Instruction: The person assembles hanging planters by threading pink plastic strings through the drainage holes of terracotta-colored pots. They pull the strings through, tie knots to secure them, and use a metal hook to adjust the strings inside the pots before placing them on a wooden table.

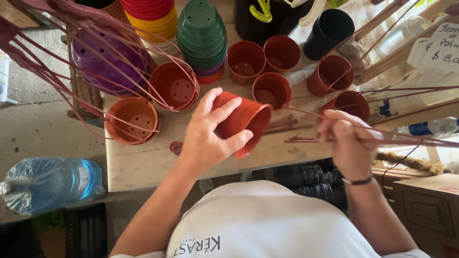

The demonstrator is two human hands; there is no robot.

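The small terracotta-coloured plastic pot (241,122) lay tilted above the worktop (143,162), left hand (205,138) wrapped round its wall; light, thin, probably flexible, best held there. Right hand (346,141) pinched thin hanger strands (406,136).

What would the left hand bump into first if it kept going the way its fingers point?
Probably the terracotta pot standing just beyond the one the left hand holds, on the wooden table. Depth is hard to judge, so it might pass over it.

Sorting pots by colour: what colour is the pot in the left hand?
Terracotta orange pot, in the head view.
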